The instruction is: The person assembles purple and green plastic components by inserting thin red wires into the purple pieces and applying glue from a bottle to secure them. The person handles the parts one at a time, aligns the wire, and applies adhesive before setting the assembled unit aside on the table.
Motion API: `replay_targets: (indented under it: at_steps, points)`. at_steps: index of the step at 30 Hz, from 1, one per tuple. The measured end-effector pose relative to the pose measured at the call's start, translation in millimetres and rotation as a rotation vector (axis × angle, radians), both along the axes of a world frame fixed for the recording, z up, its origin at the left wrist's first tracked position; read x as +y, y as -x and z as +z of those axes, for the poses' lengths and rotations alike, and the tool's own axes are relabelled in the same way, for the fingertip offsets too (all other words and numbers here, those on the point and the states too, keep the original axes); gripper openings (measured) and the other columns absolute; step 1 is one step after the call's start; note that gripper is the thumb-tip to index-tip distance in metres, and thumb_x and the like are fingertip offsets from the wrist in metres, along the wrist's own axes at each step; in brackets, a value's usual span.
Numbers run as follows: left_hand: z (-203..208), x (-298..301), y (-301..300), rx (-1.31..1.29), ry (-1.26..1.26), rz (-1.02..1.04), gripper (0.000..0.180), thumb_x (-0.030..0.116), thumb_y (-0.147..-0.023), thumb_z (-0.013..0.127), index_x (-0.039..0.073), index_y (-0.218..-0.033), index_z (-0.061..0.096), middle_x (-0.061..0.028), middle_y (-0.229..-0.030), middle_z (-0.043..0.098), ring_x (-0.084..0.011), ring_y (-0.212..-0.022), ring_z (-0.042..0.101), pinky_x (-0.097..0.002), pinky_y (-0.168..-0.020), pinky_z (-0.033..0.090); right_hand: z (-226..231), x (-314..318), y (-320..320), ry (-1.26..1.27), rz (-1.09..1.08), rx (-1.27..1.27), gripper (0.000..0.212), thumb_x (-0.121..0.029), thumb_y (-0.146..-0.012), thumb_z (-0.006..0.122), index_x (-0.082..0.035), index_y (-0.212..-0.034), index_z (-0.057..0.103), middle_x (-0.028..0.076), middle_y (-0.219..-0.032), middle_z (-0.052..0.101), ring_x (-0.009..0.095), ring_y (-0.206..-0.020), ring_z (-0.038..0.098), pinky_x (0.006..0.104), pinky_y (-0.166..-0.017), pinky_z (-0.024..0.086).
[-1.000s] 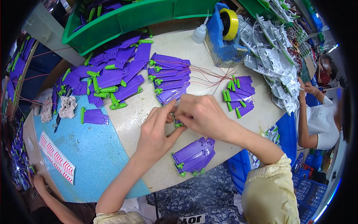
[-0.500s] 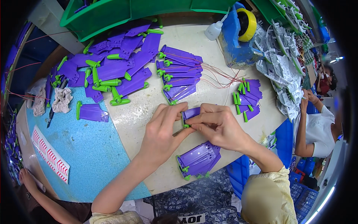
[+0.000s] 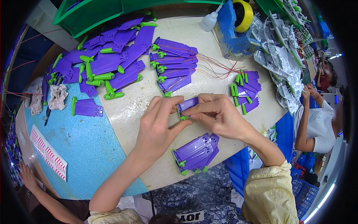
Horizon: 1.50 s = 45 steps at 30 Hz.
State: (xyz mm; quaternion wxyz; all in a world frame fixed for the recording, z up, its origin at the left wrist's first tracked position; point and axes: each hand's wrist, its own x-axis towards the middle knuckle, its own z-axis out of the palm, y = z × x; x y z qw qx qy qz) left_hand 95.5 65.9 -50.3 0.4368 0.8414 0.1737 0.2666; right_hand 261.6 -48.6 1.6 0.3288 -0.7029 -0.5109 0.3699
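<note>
Between my hands, low over the table, is a flat purple plastic panel (image 3: 189, 103) with a green end piece. My left hand (image 3: 154, 121) is closed at the panel's green end, index finger at its upper corner and thumb near the lower one. My right hand (image 3: 225, 117) pinches the panel from the right, fingertips pressed at the green edge; the palm covers the panel's far part. Just below lies a small stack of like panels (image 3: 197, 150). Beyond my hands is a fanned row of purple panels (image 3: 175, 61) with thin red wires trailing right.
A large heap of purple panels (image 3: 108, 63) lies at the far left, with one single panel (image 3: 88, 107) on the blue mat (image 3: 93, 149). A sticker sheet (image 3: 48, 153), tape dispenser (image 3: 233, 33), white squeeze bottle (image 3: 209, 21) and grey parts pile (image 3: 278, 59) surround the workspace. Co-workers' arms show both sides.
The whole view has shifted slightly, so the table sits a little higher and further left. My left thumb has eased slightly away from the right fingertips; the panel stays between my hands.
</note>
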Motion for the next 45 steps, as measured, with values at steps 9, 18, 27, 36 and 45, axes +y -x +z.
replay_targets:
  at_steps: [9,18,27,36,45]
  points:
    - [2.4,0.7,1.3,0.0,0.008,-0.018,0.055,0.005,-0.064,0.09,0.0,-0.112,0.065,-0.0114,-0.106,0.069,-0.0224,-0.087,0.067,-0.032,-0.075,0.057,0.9,4.0,-12.0,0.008,0.102,-0.075,0.019,0.002,-0.079,0.068,0.0,-0.096,0.076,0.014,-0.07,0.055,0.029,-0.058,0.055,0.0411,-0.054,0.042]
    - [0.8,-2.7,-2.7,-0.014,-0.07,-0.03,0.055,0.003,-0.063,0.089,0.0,-0.112,0.065,-0.0125,-0.104,0.068,-0.0246,-0.09,0.067,-0.032,-0.074,0.057,7.5,6.1,5.6,-0.074,0.235,-0.388,0.017,-0.003,-0.079,0.064,-0.002,-0.092,0.076,0.016,-0.076,0.059,0.035,-0.071,0.063,0.0436,-0.062,0.049]
    - [4.7,-8.2,-6.0,0.005,-0.178,-0.008,0.038,0.013,-0.064,0.09,0.001,-0.091,0.066,-0.0085,-0.088,0.061,-0.0238,-0.082,0.061,-0.0328,-0.068,0.054,-6.0,3.9,-6.4,0.024,-0.25,-0.206,0.013,-0.008,-0.078,0.074,0.001,-0.087,0.076,0.015,-0.071,0.064,0.027,-0.063,0.063,0.0396,-0.059,0.047]
    - [3.3,21.1,-22.7,-0.078,-0.404,-0.364,0.031,0.022,-0.066,0.086,0.004,-0.079,0.064,-0.001,-0.107,0.07,-0.0227,-0.083,0.058,-0.0308,-0.067,0.053,-3.4,-5.8,-14.5,-0.149,-0.185,-0.621,0.011,-0.005,-0.077,0.071,-0.001,-0.087,0.071,0.013,-0.079,0.067,0.03,-0.075,0.066,0.0408,-0.066,0.051]
    - [8.7,17.6,-26.8,-0.067,-0.375,-0.356,0.037,0.024,-0.066,0.087,0.002,-0.071,0.057,-0.0036,-0.109,0.074,-0.0245,-0.085,0.058,-0.0316,-0.065,0.051,50.4,12.2,-148.3,-0.029,-0.769,-0.156,0.031,-0.028,-0.085,0.075,0.002,-0.083,0.072,0.002,-0.056,0.055,0.012,-0.049,0.049,0.03,-0.05,0.042]
